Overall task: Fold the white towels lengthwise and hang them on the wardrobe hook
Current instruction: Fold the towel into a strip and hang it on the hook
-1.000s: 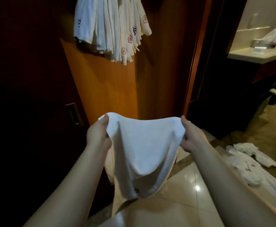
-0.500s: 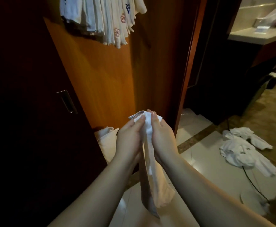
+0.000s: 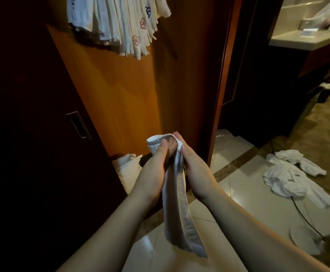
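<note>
Your left hand (image 3: 156, 169) and right hand (image 3: 194, 173) press together around the top of a white towel (image 3: 177, 209), fingers curled onto its upper end, with the folded strip hanging down between your wrists above the tiled floor (image 3: 248, 193). Up on the wooden wardrobe panel (image 3: 125, 91), a bunch of hung towels (image 3: 121, 22) dangles (the hook itself is out of view). More white towels lie in a heap on the floor (image 3: 289, 179) to your right.

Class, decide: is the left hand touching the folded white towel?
Touching. The head view shows the left hand gripping the folded white towel near its top.
</note>
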